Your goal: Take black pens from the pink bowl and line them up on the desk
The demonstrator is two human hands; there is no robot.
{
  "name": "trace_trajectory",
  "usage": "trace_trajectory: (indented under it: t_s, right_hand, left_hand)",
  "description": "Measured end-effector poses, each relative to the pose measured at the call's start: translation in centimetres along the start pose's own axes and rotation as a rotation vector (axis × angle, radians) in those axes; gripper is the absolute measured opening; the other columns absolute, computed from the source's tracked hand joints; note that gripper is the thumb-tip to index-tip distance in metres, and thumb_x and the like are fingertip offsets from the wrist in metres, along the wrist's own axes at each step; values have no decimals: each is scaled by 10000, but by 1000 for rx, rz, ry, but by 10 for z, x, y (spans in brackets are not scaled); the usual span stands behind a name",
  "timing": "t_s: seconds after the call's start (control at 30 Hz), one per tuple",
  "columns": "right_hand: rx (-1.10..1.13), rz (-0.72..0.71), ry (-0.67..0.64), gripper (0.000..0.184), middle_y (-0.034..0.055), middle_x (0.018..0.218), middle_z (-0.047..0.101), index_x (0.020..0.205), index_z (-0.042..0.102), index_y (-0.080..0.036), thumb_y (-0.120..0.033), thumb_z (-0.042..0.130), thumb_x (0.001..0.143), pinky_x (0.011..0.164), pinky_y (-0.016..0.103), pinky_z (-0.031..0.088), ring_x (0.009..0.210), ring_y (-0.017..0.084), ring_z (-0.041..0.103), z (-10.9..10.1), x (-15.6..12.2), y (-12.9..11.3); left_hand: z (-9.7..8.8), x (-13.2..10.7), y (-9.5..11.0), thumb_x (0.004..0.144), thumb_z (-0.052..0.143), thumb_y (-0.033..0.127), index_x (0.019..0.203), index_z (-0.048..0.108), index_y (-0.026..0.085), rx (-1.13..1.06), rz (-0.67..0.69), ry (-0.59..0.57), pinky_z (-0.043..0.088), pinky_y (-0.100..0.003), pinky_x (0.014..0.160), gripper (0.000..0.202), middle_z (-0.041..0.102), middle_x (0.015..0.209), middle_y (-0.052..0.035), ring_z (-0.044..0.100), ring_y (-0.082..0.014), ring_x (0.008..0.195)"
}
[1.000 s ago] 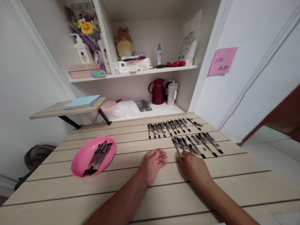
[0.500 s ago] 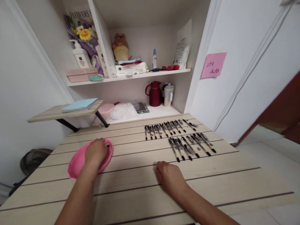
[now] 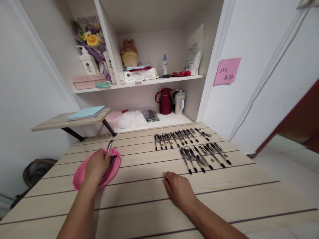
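My left hand (image 3: 96,166) is over a pink tray (image 3: 79,176) with a scalloped rim, its fingers closed on a pen (image 3: 109,146) whose clear end points up past the rim. Beside the fingers, dark pens (image 3: 112,161) lie in the tray, partly covered by the hand. My right hand (image 3: 178,187) rests on the tabletop as a loose fist, and nothing shows between its fingers. Beyond it, several pens with black ends lie in a near row (image 3: 199,158) and a far row (image 3: 175,137), with small loose parts among them.
The slatted wooden table (image 3: 139,199) meets a white shelf unit at the back. A small raised stand (image 3: 54,123) carries blue paper (image 3: 86,112) at the far left. On the lower shelf are a red jug (image 3: 164,101), a cup (image 3: 179,102) and a white plastic bag (image 3: 132,119).
My left hand has drawn slightly back and left, and a pen now sticks up from its fingers. Dark pens in the tray are now visible. The right hand has hardly moved.
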State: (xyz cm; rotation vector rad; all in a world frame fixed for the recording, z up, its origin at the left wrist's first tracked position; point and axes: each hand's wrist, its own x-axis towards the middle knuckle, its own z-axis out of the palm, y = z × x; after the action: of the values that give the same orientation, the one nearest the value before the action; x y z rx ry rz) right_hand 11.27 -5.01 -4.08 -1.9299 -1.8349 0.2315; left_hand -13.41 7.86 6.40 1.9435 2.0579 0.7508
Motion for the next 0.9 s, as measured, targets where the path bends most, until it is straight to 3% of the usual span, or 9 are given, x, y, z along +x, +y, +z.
trace_trajectory:
  t_s: [0.07, 0.13, 0.2, 0.27, 0.37, 0.43, 0.63, 0.83, 0.9]
  right_hand:
    - [306, 43, 26, 221, 18, 613, 591, 663, 530, -182, -304, 441, 824, 517, 232, 293, 569, 132, 517, -2, 8, -1]
    - [743, 126, 27, 320, -10, 528, 527, 626, 512, -179, -421, 428, 818, 476, 222, 286, 488, 110, 449, -7, 20, -3]
    - [1130, 201, 54, 387, -19, 534, 513, 671, 529, -169, -520, 422, 794, 449, 214, 287, 459, 93, 411, -13, 34, -6]
    - [1342, 222, 132, 401, -26, 555, 515, 681, 530, -167, -559, 476, 750, 453, 208, 302, 465, 82, 403, -18, 46, -8]
    - [1408, 234, 227, 393, -67, 481, 428, 576, 459, -179, -532, 610, 659, 442, 199, 293, 438, 64, 353, -16, 54, -7]
    - [1424, 289, 215, 408, -87, 446, 372, 554, 416, -188, -516, 649, 623, 407, 198, 255, 404, 56, 309, -9, 53, -6]
    - [1393, 351, 205, 397, -84, 433, 373, 533, 431, -177, -481, 677, 605, 397, 197, 223, 403, 51, 292, 1, 51, 0]
    - [1478, 407, 338, 333, -44, 541, 494, 719, 589, -153, -476, 647, 660, 421, 187, 298, 450, 59, 393, -6, 59, 14]
    - [1514, 415, 422, 350, -29, 632, 543, 793, 597, -167, -488, 642, 659, 437, 185, 331, 484, 65, 459, -13, 62, 22]
  left_hand:
    - [14, -14, 24, 695, 518, 384, 700, 469, 200, -354, 56, -106, 365, -240, 492, 191, 546, 555, 7, 535, -156, 511]
    - [36, -38, 52, 681, 535, 388, 743, 454, 202, -738, 31, -376, 388, -229, 470, 212, 522, 516, 42, 516, -124, 446]
    - [64, -62, 76, 673, 549, 375, 736, 437, 199, -957, 16, -602, 364, -206, 421, 217, 493, 452, 60, 454, -93, 369]
    - [91, -82, 92, 646, 580, 334, 703, 416, 197, -1088, 0, -691, 316, -180, 377, 221, 489, 435, 68, 397, -64, 321]
    - [120, -97, 98, 648, 588, 316, 678, 390, 205, -1181, -23, -651, 253, -162, 332, 229, 437, 404, 93, 357, -51, 298]
    - [132, -101, 95, 658, 580, 299, 674, 383, 209, -1160, -44, -610, 225, -161, 313, 217, 404, 382, 106, 328, -48, 278]
    - [138, -102, 83, 667, 580, 276, 644, 420, 187, -1124, -39, -627, 209, -162, 324, 184, 437, 412, 86, 325, -30, 283]
    - [131, -100, 78, 688, 587, 352, 765, 517, 147, -1313, -161, -1028, 190, -179, 333, 230, 546, 554, 25, 338, -23, 307]
    - [130, -100, 77, 683, 599, 339, 859, 545, 136, -1317, -173, -1085, 185, -182, 334, 274, 550, 563, 26, 337, -23, 302]
